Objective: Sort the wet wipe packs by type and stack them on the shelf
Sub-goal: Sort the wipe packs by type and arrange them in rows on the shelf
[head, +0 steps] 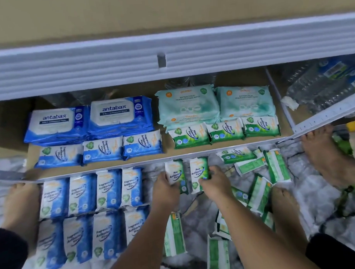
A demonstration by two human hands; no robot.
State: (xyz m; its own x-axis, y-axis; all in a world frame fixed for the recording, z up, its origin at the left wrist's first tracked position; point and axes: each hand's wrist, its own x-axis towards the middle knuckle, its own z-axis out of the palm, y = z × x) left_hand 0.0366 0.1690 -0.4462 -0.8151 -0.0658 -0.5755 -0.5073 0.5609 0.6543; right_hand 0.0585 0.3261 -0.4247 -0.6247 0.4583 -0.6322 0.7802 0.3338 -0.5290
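My left hand [165,190] grips one green Pine wipe pack [175,171] and my right hand [213,183] grips another green Pine pack [200,169], both upright just below the shelf's front edge [117,166]. On the shelf sit two blue antabax stacks [119,114], two pale teal pack stacks [188,105], three small blue Fragrance Free packs [102,150] and three green Pine packs [225,130]. On the floor, several blue Fragrance Free packs [109,190] lie in two rows at left. Loose green packs [259,194] are scattered at right.
A white upper shelf lip [170,60] overhangs the shelf. Shrink-wrapped water bottles [327,82] fill the neighbouring bay at right. Bare feet rest on the marbled floor: one at left [20,204], two at right [332,159]. A yellow-capped bottle [354,126] stands far right.
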